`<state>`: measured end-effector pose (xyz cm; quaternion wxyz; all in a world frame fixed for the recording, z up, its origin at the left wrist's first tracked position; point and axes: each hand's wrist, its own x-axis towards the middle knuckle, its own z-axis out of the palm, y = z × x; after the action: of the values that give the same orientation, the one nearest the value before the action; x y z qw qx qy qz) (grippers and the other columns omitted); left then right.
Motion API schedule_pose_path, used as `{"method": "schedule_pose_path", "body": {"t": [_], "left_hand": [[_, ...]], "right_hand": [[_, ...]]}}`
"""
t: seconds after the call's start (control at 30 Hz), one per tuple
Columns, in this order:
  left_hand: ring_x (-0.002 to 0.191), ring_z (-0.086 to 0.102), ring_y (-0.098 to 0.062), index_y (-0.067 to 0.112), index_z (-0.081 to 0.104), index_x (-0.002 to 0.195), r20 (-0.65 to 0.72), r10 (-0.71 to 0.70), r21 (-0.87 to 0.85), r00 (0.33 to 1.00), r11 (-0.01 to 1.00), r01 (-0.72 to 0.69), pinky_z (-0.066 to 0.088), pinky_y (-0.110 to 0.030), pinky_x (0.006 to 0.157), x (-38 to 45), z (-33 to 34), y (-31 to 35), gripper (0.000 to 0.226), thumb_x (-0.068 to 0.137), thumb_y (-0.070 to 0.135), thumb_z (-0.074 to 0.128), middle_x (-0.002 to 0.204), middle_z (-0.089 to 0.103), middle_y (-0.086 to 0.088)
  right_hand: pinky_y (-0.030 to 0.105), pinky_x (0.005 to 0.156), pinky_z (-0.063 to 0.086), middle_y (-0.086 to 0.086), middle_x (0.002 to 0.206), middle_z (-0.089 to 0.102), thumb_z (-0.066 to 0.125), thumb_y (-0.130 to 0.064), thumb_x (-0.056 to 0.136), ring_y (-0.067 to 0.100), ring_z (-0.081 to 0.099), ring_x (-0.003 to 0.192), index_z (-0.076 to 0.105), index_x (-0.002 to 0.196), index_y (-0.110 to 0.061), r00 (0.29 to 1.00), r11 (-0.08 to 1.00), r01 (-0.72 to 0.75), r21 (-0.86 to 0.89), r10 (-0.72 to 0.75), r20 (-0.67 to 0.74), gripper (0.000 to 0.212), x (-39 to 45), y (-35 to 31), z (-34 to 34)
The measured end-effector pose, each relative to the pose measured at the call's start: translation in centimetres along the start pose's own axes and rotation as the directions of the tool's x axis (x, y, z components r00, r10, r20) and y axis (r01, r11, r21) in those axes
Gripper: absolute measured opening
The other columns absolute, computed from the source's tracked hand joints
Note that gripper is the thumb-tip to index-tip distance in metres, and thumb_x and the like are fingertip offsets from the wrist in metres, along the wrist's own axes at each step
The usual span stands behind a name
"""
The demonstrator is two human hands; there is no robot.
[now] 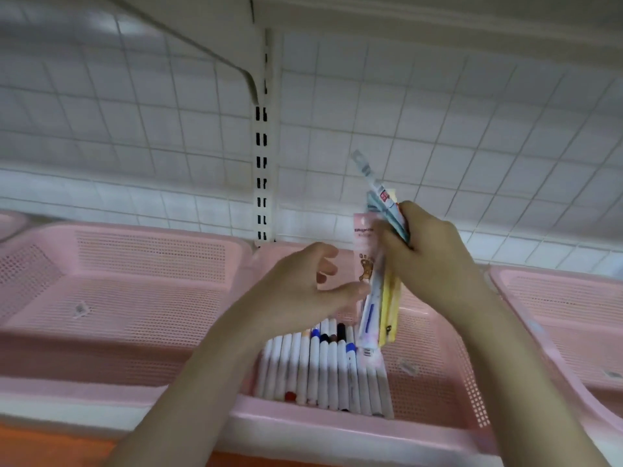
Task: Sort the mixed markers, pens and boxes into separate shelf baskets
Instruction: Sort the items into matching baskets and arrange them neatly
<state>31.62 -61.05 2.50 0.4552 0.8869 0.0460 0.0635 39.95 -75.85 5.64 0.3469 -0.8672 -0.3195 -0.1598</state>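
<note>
My right hand (435,251) grips a bundle of packaged pens (377,298), pink, white, yellow and teal packs, held upright above the middle pink basket (435,358). My left hand (303,284) hovers just left of the bundle, fingers loosely curled, thumb close to or touching the packs. Below, a row of white markers (323,369) with coloured caps lies side by side in the middle basket.
A pink basket (135,291) on the left holds only a small tag. Another pink basket (573,315) sits at the right. A white wire-grid back panel (168,129) and a slotted upright (261,156) stand behind; a shelf runs overhead.
</note>
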Motion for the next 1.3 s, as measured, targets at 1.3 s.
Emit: {"method": "schedule_pose_path", "body": {"t": [1.3], "left_hand": [[0.093, 0.062, -0.023, 0.015, 0.065, 0.101, -0.017, -0.542, 0.844, 0.84, 0.442, 0.303, 0.054, -0.036, 0.083, -7.2, -25.6, -25.6, 0.057, 0.061, 0.053, 0.079, 0.099, 0.062, -0.003]], "right_hand": [[0.012, 0.039, 0.032, -0.005, 0.055, 0.044, 0.064, -0.015, 0.081, 0.004, 0.038, 0.04, 0.045, 0.066, -0.016, 0.882, 0.912, -0.387, 0.139, 0.321, 0.345, 0.024, -1.1, -22.0, 26.8]]}}
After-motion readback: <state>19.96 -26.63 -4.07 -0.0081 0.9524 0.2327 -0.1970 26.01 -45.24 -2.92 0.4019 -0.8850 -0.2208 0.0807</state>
